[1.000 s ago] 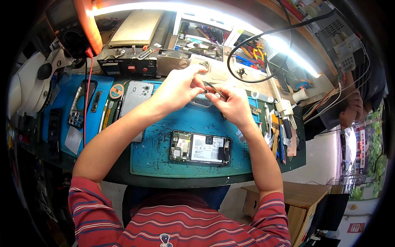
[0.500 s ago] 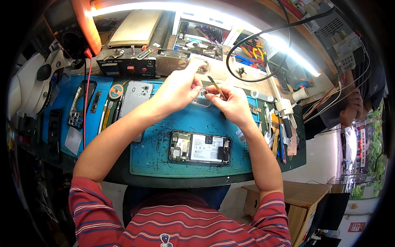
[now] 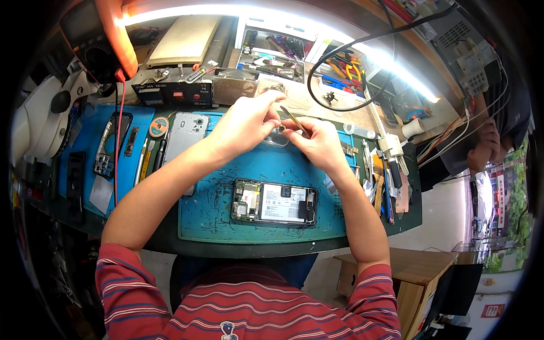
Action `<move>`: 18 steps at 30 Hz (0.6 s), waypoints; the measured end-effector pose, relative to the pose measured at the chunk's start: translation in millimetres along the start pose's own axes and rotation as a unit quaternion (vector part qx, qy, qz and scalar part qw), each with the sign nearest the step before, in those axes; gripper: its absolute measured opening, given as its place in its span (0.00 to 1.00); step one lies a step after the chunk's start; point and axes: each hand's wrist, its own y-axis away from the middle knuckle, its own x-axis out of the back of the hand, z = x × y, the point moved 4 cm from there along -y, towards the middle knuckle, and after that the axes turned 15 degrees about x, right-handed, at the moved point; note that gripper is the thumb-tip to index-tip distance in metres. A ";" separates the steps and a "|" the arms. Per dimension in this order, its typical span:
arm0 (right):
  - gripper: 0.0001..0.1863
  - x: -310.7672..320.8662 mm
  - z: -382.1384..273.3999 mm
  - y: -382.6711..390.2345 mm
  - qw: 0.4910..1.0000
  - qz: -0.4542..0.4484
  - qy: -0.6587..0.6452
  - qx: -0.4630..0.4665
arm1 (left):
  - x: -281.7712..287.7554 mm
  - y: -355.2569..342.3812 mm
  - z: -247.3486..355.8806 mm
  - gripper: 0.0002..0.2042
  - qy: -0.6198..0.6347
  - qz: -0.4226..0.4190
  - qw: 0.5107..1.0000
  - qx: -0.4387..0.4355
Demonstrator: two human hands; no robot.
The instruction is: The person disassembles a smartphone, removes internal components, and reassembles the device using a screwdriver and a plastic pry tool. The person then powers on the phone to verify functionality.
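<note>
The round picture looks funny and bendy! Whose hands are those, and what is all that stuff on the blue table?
The picture comes from a small camera worn on a person's head, looking down. Its wide lens bends straight edges, so everything looks round. The two arms coming up from the bottom are that person's own. The left hand and right hand meet above a blue mat, and the right hand pinches thin tweezers over a tiny part, too small to tell what. Below them lies an opened phone with its insides showing. To the left lies a grey phone back cover, and small tools lie at both sides.

Head camera looks steeply down, close over the workbench (image 3: 215,221).
</note>
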 end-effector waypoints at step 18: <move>0.14 -1.7 -1.0 0.5 0.999 0.029 -0.021 0.025 | -3.0 -2.5 -2.5 0.27 0.003 -0.007 1.000 0.007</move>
